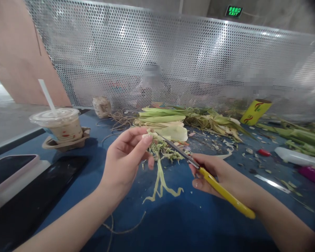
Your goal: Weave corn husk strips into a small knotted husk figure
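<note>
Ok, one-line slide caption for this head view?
Left hand pinches corn husk strips while right hand holds a yellow-handled knife against them.

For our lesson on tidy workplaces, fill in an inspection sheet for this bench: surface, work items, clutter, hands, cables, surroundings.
Surface: blue table, littered with husk scraps.
Work items: husk bundle with pale strips hanging; yellow-handled tool, blade reaching into the bundle.
Clutter: corn husk pile, lidded drink cup, two phones, yellow cup.
Hands: left hand pinches the bundle; right hand has its grip on the tool.
Cables: nothing seen.
Surroundings: perforated metal screen, exit sign.
</note>
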`<state>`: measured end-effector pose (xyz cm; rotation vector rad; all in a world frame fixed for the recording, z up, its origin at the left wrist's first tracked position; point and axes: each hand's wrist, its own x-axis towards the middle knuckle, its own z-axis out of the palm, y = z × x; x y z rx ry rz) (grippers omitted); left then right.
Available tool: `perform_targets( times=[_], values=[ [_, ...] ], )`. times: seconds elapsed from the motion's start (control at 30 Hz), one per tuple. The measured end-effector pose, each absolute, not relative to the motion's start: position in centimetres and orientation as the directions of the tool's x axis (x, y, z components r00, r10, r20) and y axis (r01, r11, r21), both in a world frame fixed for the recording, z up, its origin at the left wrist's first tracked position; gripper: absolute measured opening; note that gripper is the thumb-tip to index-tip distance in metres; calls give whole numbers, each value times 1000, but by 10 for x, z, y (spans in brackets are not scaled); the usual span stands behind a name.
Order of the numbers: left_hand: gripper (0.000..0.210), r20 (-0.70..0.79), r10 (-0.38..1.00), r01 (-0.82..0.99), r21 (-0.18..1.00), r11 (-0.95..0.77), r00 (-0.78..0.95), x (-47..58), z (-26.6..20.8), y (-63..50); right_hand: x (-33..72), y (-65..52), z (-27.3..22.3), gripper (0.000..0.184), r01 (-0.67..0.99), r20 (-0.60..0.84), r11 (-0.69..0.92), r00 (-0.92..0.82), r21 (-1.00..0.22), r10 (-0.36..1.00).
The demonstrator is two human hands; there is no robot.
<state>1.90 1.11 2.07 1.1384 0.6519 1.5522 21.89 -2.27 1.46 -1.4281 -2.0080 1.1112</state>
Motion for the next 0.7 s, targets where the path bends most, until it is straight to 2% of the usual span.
perform_targets(
  times=[0.37, 0.57, 0.7],
  values=[
    [15, 359, 933, -374, 867, -330, 9, 18, 20, 10, 218, -23, 16, 31, 580, -102, 144, -370, -802, 923],
    [24, 354, 929, -329, 869, -370, -108, 18, 24, 10, 222, -25, 17, 29, 633, -101, 177, -377, -753, 921],
    [22, 374, 918, -318, 861, -398, -135, 20, 27, 8, 223, -25, 18, 31, 633, -134, 151, -380, -760, 915]
  ],
)
